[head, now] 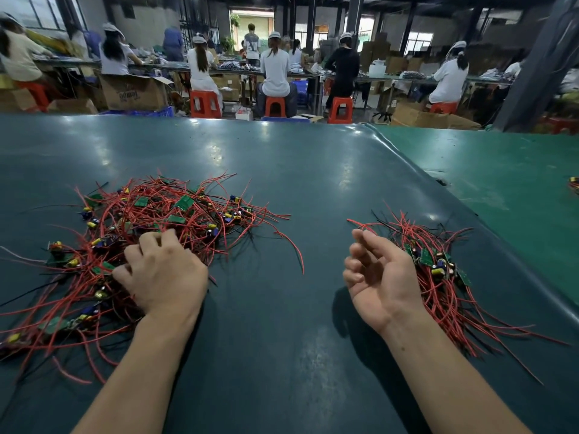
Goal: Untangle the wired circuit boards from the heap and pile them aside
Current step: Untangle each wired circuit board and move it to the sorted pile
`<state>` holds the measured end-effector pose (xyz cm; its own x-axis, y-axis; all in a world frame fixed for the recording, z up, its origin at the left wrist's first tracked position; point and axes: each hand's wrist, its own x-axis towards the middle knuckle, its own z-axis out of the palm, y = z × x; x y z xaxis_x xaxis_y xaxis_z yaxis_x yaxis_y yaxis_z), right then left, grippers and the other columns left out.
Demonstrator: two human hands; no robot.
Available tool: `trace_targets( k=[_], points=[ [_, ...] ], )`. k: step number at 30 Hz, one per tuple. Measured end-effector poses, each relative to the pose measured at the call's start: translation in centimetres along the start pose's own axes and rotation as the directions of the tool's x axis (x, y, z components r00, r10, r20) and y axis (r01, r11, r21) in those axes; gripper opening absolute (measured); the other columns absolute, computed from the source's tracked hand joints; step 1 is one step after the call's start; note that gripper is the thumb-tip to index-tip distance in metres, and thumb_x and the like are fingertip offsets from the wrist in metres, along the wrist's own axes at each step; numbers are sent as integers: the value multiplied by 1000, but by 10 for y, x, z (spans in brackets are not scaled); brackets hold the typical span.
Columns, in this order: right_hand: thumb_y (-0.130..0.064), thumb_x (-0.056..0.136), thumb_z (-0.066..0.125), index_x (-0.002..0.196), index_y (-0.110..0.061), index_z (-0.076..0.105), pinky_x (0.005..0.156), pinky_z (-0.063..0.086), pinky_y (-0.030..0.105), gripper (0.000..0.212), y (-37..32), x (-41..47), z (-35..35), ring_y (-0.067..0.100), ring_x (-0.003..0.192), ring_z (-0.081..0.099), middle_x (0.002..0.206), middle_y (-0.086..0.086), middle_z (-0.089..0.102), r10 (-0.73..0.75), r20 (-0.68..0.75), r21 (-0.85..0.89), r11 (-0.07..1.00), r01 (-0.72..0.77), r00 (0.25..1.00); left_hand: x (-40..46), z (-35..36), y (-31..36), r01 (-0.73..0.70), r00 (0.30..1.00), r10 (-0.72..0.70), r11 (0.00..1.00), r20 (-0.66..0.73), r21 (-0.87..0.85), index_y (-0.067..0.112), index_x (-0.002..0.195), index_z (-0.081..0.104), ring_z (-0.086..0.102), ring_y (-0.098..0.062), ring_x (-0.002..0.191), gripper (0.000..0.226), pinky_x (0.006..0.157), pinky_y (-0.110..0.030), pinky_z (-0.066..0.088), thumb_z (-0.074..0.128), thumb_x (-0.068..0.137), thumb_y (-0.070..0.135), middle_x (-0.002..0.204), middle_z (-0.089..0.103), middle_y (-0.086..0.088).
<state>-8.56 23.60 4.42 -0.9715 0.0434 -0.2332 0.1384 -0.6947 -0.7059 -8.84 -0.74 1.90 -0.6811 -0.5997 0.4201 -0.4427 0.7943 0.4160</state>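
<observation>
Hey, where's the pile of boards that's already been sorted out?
In the head view, the sorted pile lies on the dark green table at the right, just beyond the empty right hand.

My left hand (163, 274) palm down on near edge of heap (150, 233) — my fingers (147, 242) curled into red wires, boards under fingertips; whether they pinch anything, cannot tell. My right hand (380, 277) palm up above dark green mat (282, 183), fingers loosely curled, holding nothing. Sorted pile (438, 277) just beyond my right knuckles, wires fanning outward. Bare mat between my two hands. Far past fingertips — workers seated on orange stools (205, 103) at long benches.
</observation>
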Motion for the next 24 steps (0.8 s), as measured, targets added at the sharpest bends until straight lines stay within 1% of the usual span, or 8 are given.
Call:
trace_targets(
  k=[6, 9, 11, 15, 17, 20, 22, 24],
  points=[
    [-16, 91, 54, 83, -12, 66, 35, 31, 17, 15, 1, 0, 1, 9, 41, 44, 58, -2, 55, -2, 13, -19, 1000, 3, 1000, 2, -3, 0, -58, 997, 54, 996, -49, -72, 9, 115, 68, 55, -45, 100, 27, 87, -50, 39, 61, 90, 13, 106, 66, -23],
    [-15, 90, 54, 82, -12, 66, 35, 32, 18, 15, 1, 0, 0, 9, 41, 43, 58, -1, 55, -5, 22, -18, 1000, 5, 1000, 1, -1, -1, -33, 999, 30, 996, -34, -84, 9, 124, 62, 49, -45, 108, 37, 92, -51, 38, 61, 87, 9, 116, 58, -23],
    [-15, 90, 54, 82, -12, 66, 35, 31, 18, 15, 1, 0, -1, 9, 41, 43, 59, -1, 55, -4, 26, -19, 1000, 5, 1000, 2, -1, -2, -40, 999, 36, 992, -33, -120, 8, 125, 61, 51, -45, 105, 41, 93, -52, 39, 59, 85, 3, 116, 55, -24],
    [-14, 90, 53, 82, -12, 66, 35, 32, 18, 15, 1, 0, -2, 9, 42, 43, 59, -1, 55, -7, 26, -33, 999, 8, 1000, -1, -7, 2, -164, 971, 101, 941, -215, -295, 6, 117, 65, 60, -44, 94, 34, 86, -54, 47, 65, 84, 0, 106, 64, -24],
    [-14, 89, 53, 83, -12, 65, 36, 32, 18, 14, 2, 0, -1, 9, 42, 43, 59, -1, 55, -7, 27, -47, 999, 8, 1000, -3, -12, 3, -269, 919, 129, 895, -373, -356, 6, 115, 66, 62, -40, 92, 31, 82, -51, 48, 67, 84, 2, 103, 66, -20],
    [-13, 89, 53, 84, -12, 65, 37, 31, 17, 13, 2, 0, -2, 10, 42, 43, 58, -1, 55, -12, 31, -89, 996, 15, 999, -4, -16, 5, -500, 769, 221, 793, -600, -348, 1, 112, 67, 63, -32, 88, 23, 81, -40, 49, 67, 90, 7, 97, 68, -16],
    [-14, 90, 54, 86, -12, 64, 37, 31, 18, 11, 3, 0, -1, 9, 43, 44, 59, -1, 56, -8, 57, -199, 980, 20, 998, -8, -17, 9, -647, 662, 289, 687, -692, -332, -4, 113, 64, 62, -27, 87, 26, 85, -30, 49, 70, 90, 7, 95, 69, -16],
    [-22, 85, 61, 88, -12, 66, 37, 32, 18, 12, 7, -2, 2, 10, 44, 47, 64, 1, 58, 35, 130, -362, 932, 15, 991, -17, -16, 17, -767, 574, 362, 553, -735, -326, -4, 114, 63, 65, -25, 88, 31, 85, -33, 53, 73, 87, 4, 97, 69, -16]
  ],
)
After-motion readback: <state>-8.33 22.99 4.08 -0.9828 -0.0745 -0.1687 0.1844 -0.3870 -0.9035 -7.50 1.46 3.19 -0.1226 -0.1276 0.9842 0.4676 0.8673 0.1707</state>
